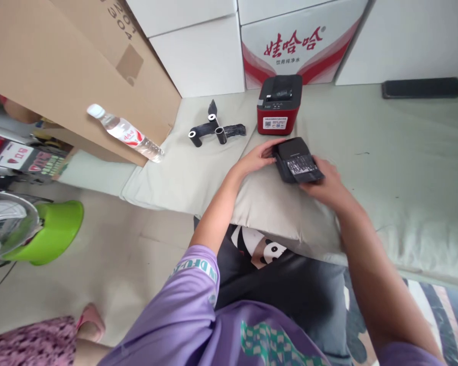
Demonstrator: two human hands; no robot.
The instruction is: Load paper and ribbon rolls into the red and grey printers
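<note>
A small black box-shaped device (292, 148), which looks like a portable printer, is held over the pad's front edge. A black strip (304, 168) with whitish creased glare hangs from its front. My left hand (258, 156) grips the device's left side, with the fingers along its top edge. On the opposite side my right hand (325, 185) is closed around the device's corner by the strip's end. Just behind stands a red and black printer (278, 109) with a white QR label. To the left lie several small black rolls (220, 135) with loose black strips.
A clear water bottle (127, 134) leans at the left near a tall cardboard box (80, 66). White cartons (198, 56) line the back. A flat black bar (422, 88) lies at the back right. A green basin (61, 231) is on the floor, near another person's pink shoe (91, 321).
</note>
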